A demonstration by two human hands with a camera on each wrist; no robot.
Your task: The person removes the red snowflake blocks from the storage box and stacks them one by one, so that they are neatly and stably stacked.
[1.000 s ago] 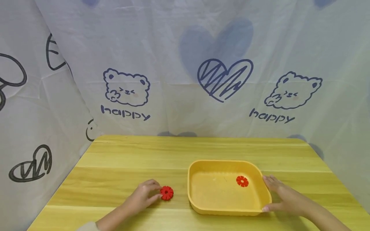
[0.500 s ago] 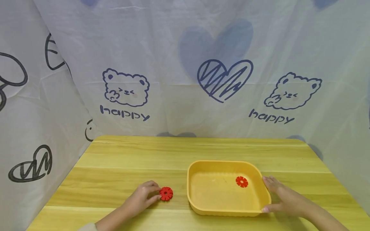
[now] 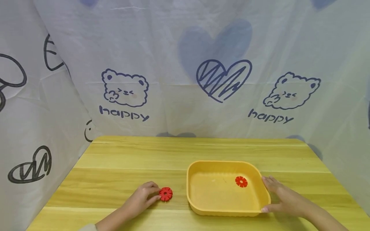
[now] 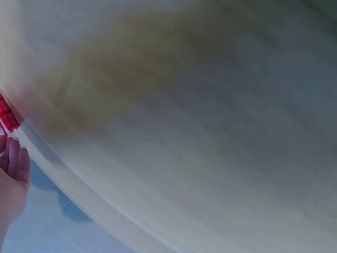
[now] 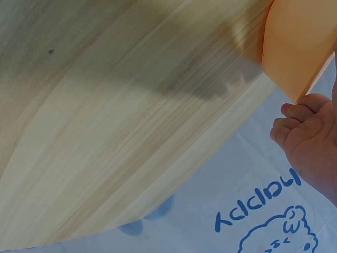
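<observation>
My left hand [image 3: 143,196] pinches the left edge of a red notched snowflake disc [image 3: 166,194] between thumb and fingertips, low over the table. In the left wrist view, at the left border, the red snowflake disc [image 4: 7,114] looks thick, like several stacked together; part is cut off. A yellow plastic tray [image 3: 189,192] stands to its right. Another red snowflake disc [image 3: 241,181] lies flat inside, toward the tray's right end. My right hand [image 3: 286,199] holds the tray's right end, thumb at the near corner and fingers along the side.
The wood-grain table [image 3: 130,154] carries the tray right of its middle. A white cloth [image 3: 167,106] printed with hearts and bears hangs behind the table's far edge and along its sides.
Both hands, the tray and the red discs hold almost the same places; the whole head view has only drifted slightly.
</observation>
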